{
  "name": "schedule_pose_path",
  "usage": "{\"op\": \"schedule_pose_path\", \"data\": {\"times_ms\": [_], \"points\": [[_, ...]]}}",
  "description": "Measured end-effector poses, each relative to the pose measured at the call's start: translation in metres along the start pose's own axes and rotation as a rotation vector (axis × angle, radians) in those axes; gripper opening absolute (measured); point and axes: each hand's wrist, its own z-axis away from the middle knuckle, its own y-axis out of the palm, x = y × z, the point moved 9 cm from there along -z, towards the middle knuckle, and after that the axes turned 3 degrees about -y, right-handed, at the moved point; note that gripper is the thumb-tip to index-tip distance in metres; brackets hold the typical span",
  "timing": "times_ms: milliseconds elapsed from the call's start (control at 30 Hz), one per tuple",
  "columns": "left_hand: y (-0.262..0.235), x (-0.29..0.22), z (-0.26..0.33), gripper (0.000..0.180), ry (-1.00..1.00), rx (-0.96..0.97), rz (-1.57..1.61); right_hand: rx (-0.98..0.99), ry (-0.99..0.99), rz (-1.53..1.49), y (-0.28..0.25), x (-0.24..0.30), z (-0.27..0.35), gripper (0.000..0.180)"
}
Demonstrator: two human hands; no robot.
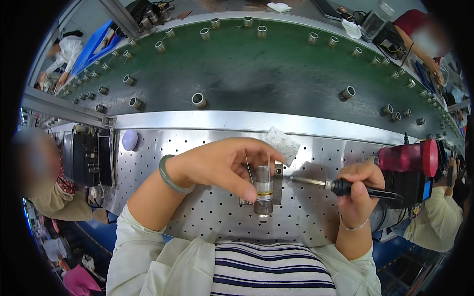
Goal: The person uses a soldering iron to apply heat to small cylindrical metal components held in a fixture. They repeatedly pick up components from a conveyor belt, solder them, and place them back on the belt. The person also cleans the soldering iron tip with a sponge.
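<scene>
In the head view, the banded metal cylinder (265, 190) sits over the perforated bench (207, 213), judged stiff, smooth, fairly heavy, best held around its sides; the left hand (224, 165) curls beside it, grip unclear; the right hand (359, 185) grips the soldering iron (340, 187).

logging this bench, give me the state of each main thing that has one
Black-handled metal soldering iron: gripped in right hand, tip pointing left
Banded silver metal cylinder: by curled left hand, contact unclear
Black box's blue screen: lit
Long green conveyor belt: bearing small metal cylinders, motion unclear
</scene>
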Motion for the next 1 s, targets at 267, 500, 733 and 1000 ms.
{"op": "schedule_pose_path", "data": {"times_ms": [267,500,733,1000], "points": [[-0.002,-0.011,0.013,0.04,0.23,-0.167,0.05,0.123,-0.018,-0.008,0.021,0.001,0.004,0.017],[-0.002,-0.016,0.015,0.024,0.27,-0.189,0.027,0.224,-0.047,-0.019,0.03,0.0,0.001,0.018],[0.001,-0.018,0.014,0.018,0.292,-0.173,-0.088,0.303,-0.163,0.057,0.031,0.007,-0.001,0.023],[-0.001,-0.017,0.015,0.017,0.322,-0.177,-0.104,0.331,-0.194,0.097,0.031,0.007,-0.002,0.025]]}}
